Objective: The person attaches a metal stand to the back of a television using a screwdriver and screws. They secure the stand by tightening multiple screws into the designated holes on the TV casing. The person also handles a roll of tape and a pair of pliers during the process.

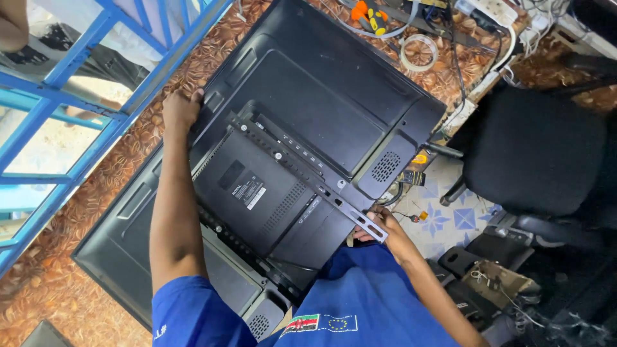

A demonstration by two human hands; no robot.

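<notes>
Head view: television [321, 109] lies face-down on the counter [77, 257]. Left hand [181, 108] grips its far-left edge; right hand [380, 225] clasps the mounting bracket [302, 173] end. Advise lifting both sides evenly.

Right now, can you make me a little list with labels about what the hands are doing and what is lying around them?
Left hand: grips the far edge of the upper black flat television, back side up.
Right hand: holds the end of the black metal mounting bar fixed across that television.
Underneath: a second black flat television on the brown patterned cloth.
Nearby: black office chair, blue metal window frame, orange-handled screwdrivers.
</notes>
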